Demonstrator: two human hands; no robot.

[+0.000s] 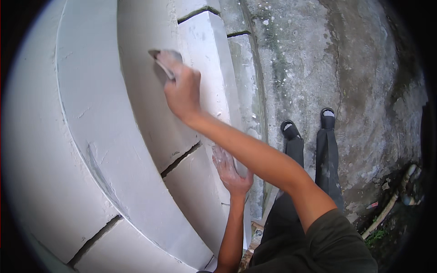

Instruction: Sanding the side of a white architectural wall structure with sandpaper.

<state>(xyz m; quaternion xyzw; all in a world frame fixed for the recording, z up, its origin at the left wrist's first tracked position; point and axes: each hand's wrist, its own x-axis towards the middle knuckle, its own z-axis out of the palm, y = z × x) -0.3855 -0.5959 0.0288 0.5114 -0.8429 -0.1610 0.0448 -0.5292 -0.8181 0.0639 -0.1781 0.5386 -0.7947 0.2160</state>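
Note:
My right hand [182, 86] is closed around what looks like a putty knife [163, 68], partly smeared by motion. Its flat blade lies against or just over the recessed pale wall face [145, 91]; contact is hard to tell. Below my right forearm, my left hand [232, 177], its fingers dusted white, is by the white ledge [207, 68]. Its fingers and thumb lie on either side of a pale thing [240, 167] that I cannot make out. My right forearm crosses above and covers part of it.
A smooth white raised band [104, 113] curves along the left. Dark gaps [181, 159] split the wall and ledge. To the right is stained concrete ground [300, 59], where my feet in dark sandals [327, 119] stand. A pale pole [382, 216] lies at the lower right.

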